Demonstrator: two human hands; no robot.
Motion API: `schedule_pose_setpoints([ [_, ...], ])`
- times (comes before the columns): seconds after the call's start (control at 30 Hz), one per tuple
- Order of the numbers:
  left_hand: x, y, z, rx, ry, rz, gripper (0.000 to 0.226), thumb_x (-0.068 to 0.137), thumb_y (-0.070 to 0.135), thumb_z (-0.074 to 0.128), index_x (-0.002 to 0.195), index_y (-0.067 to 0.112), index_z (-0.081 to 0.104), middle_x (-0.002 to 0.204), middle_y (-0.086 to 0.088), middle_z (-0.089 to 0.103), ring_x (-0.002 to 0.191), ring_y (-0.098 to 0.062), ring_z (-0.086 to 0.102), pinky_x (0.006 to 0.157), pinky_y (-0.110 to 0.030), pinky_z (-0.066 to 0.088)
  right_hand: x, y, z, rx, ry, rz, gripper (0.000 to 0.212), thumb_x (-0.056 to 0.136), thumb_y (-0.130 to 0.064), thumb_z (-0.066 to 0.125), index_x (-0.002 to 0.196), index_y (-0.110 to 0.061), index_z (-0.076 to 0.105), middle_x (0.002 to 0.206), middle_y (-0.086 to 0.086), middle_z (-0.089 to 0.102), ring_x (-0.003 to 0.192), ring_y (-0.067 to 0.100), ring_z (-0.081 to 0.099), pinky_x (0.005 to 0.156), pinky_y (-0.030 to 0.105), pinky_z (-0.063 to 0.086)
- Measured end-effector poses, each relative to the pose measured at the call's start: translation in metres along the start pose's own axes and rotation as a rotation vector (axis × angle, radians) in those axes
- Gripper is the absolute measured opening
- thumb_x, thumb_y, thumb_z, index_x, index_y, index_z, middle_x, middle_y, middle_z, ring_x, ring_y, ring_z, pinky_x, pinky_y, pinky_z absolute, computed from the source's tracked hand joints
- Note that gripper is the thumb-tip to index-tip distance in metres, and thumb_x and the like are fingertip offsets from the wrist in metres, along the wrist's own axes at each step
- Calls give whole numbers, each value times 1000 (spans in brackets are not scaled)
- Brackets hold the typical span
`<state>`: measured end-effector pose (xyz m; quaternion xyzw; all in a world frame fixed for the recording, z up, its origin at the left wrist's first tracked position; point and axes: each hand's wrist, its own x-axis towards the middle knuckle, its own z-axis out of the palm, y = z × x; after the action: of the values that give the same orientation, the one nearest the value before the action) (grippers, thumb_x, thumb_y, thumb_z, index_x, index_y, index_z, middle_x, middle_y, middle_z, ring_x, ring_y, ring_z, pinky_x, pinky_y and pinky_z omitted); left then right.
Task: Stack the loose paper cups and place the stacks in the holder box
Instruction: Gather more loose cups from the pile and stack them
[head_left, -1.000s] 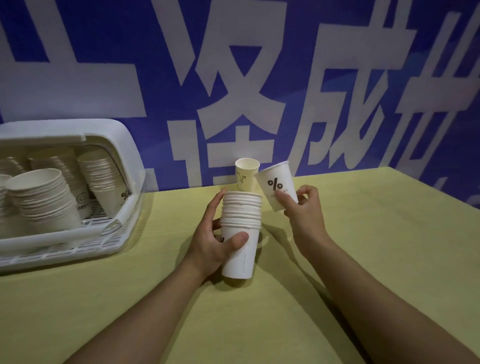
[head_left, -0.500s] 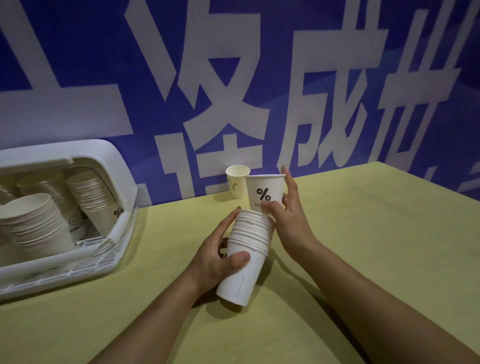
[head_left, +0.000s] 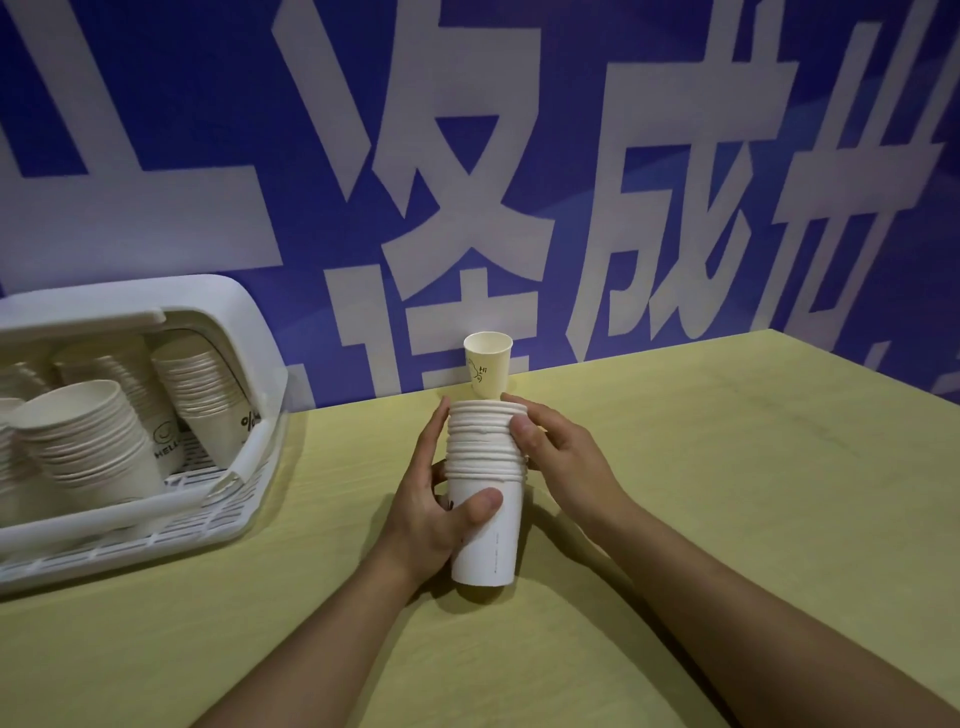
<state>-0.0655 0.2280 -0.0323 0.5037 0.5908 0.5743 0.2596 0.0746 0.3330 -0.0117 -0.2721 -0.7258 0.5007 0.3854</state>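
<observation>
Stack of cups (head_left: 484, 499): stands upright on the yellow desk (head_left: 701, 467), in the middle.
Left hand (head_left: 434, 512): its grip wraps around the low part of the stack, thumb in front.
Right hand (head_left: 556, 457): its grip hugs the rims at the top of the stack.
Loose cup (head_left: 488, 364): stands alone behind the stack, by the blue wall (head_left: 623, 156).
Holder box (head_left: 244, 322): white, on the left, with more cup stacks leaning inside.

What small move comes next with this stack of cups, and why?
Probably free the right hand to fetch the lone cream paper cup standing by the blue wall: it is the one loose cup left, while the left hand already grips the white paper cup stack.
</observation>
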Motion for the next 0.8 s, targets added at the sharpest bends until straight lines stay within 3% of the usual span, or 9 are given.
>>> schedule_pose_setpoints([
  [0.13, 1, -2, -1, -3, 1, 3, 100, 56, 66, 78, 140, 70, 24, 136, -2, 57, 112, -27, 66, 81, -47, 63, 0, -2, -1, -26, 11, 11, 61, 73, -83, 47, 122, -50, 59, 129, -12, 63, 115, 11, 61, 97, 41, 55],
  [0.2, 1, -1, -1, -15, 12, 3, 97, 56, 65, 78, 138, 71, 26, 135, -1, 57, 112, -25, 66, 80, -42, 64, 3, -2, -1, -41, 2, 9, 60, 78, -80, 44, 127, -47, 58, 132, -11, 60, 118, 11, 58, 98, 40, 54],
  [0.3, 2, 0, -4, -114, 107, -24, 95, 53, 64, 77, 133, 74, 25, 129, -1, 59, 106, -19, 68, 72, -31, 62, 25, -1, -2, -92, 79, -18, 49, 95, -63, 44, 138, -41, 53, 137, -12, 54, 121, 10, 54, 95, 33, 51],
  [0.4, 6, 2, -6, -198, 232, -46, 96, 51, 65, 76, 126, 80, 18, 127, 0, 58, 108, -19, 66, 69, -29, 61, 69, 11, -2, -242, 219, 29, 51, 95, -43, 63, 143, -34, 47, 137, -7, 54, 111, 12, 56, 84, 27, 52],
  [0.5, 7, 2, -7, -259, 273, -62, 100, 57, 56, 81, 131, 76, 15, 127, -1, 57, 106, -18, 65, 62, -24, 59, 111, 29, 2, -337, 240, 51, 67, 88, -35, 75, 146, -31, 41, 142, -2, 52, 120, 19, 55, 97, 38, 53],
  [0.57, 9, 0, -6, -302, 260, -80, 103, 66, 45, 83, 137, 70, 15, 128, -2, 57, 105, -18, 65, 60, -22, 59, 135, 38, 4, -319, 264, 63, 74, 85, -32, 79, 147, -32, 38, 147, 1, 49, 129, 24, 52, 105, 45, 49],
  [0.67, 11, -2, -6, -315, 246, -80, 109, 63, 48, 89, 140, 69, 14, 128, 0, 58, 104, -16, 67, 61, -22, 59, 160, 48, 10, -244, 296, 106, 86, 80, -32, 83, 151, -32, 33, 151, 4, 45, 134, 28, 48, 108, 49, 46],
  [0.8, 14, -7, -9, -323, 245, -85, 114, 51, 59, 79, 144, 69, 14, 127, -1, 60, 106, -17, 68, 64, -21, 58, 176, 64, 21, -14, 283, 175, 92, 76, -27, 87, 147, -42, 31, 143, -3, 49, 124, 29, 54, 94, 51, 56],
])
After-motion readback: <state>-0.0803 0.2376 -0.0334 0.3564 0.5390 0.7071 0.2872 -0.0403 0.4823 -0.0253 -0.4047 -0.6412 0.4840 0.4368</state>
